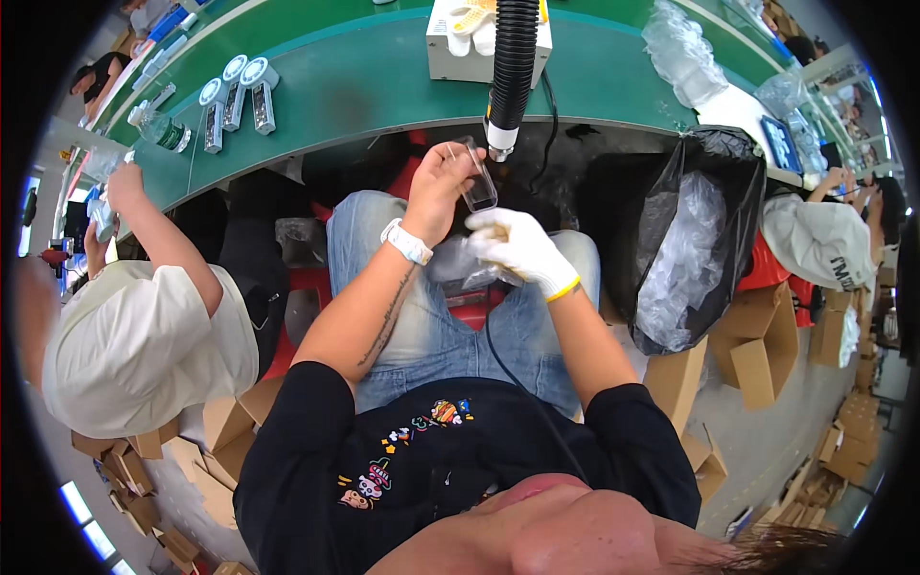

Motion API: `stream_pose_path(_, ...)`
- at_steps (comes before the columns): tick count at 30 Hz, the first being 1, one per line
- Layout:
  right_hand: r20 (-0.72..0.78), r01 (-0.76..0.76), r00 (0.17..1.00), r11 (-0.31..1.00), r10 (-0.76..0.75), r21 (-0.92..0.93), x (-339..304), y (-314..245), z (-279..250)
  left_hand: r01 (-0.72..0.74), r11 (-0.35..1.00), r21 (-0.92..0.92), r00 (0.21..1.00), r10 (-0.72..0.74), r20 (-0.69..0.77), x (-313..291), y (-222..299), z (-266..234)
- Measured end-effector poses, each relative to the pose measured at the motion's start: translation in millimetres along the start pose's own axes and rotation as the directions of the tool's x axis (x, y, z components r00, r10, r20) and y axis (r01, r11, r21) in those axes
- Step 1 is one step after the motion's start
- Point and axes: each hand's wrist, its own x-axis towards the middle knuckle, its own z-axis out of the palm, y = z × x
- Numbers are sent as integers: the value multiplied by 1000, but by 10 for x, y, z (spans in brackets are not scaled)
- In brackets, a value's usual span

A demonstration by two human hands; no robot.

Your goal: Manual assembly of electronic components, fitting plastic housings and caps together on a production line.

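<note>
My bare left hand (443, 182), with a white band at its wrist, pinches a clear rectangular plastic case (482, 194) by its upper left side. The case tilts just below the metal tip of a black corrugated hose (512, 67). My right hand (522, 249) wears a white glove with a yellow cuff edge. Its fingers are curled at the lower end of the case; whether they touch it or hold something is hidden. Under the gloved hand, crumpled clear plastic (455, 266) lies between my thighs.
A white box-shaped machine (470, 57) with gloves on top stands on the green table (359, 81). Left are several round-topped items (233, 96) and a clear bottle (163, 129). A black bag (656, 287) of clear plastic hangs right. Co-workers sit on both sides; cardboard boxes (757, 350) stand behind.
</note>
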Motion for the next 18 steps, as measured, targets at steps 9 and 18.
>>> stream_pose_path(9, -739, -44, 310, 767, -598, -640, -516, 149, 48, 278, 730, -624, 946, -321, 47, -76, 164, 164)
stream_pose_path(18, -302, 250, 953, 626, -24, 738, 548, -147, 495, -536, 350, 768, 787, 537, 304, -597, 550, 222)
